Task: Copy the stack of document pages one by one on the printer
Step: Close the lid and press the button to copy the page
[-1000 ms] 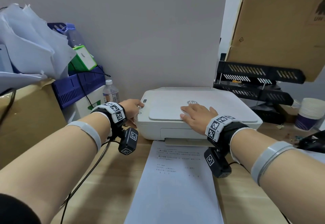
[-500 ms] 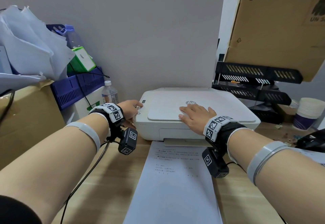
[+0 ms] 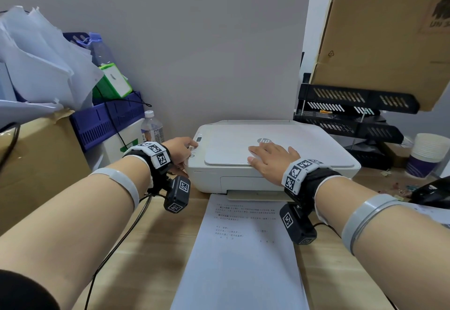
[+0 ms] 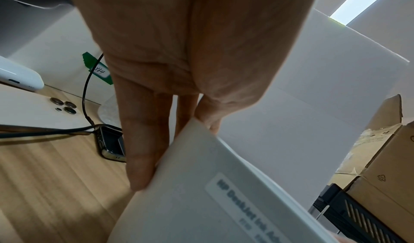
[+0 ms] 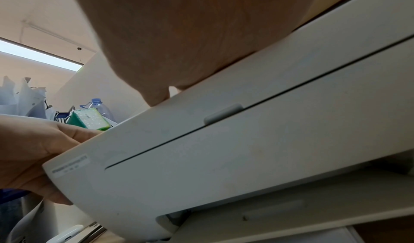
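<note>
A white HP printer (image 3: 316, 149) stands at the back of the wooden desk with its lid down. My right hand (image 3: 270, 161) lies flat on the lid, fingers straight; the right wrist view shows its palm (image 5: 190, 34) resting over the printer's front (image 5: 246, 149). My left hand (image 3: 182, 150) is at the printer's left front corner, with a digit on the control panel. In the left wrist view its fingers (image 4: 145, 149) lie straight against the printer's side (image 4: 212, 202). A printed sheet (image 3: 243, 248) lies on the desk in front of the output slot.
A cardboard box (image 3: 36, 163) topped with loose paper, a blue crate (image 3: 107, 119) and a water bottle (image 3: 152, 127) crowd the left. Black letter trays (image 3: 353, 115), a PICO carton (image 3: 389, 37) and paper cups (image 3: 428, 154) stand right. A phone (image 4: 33, 112) lies beside the printer.
</note>
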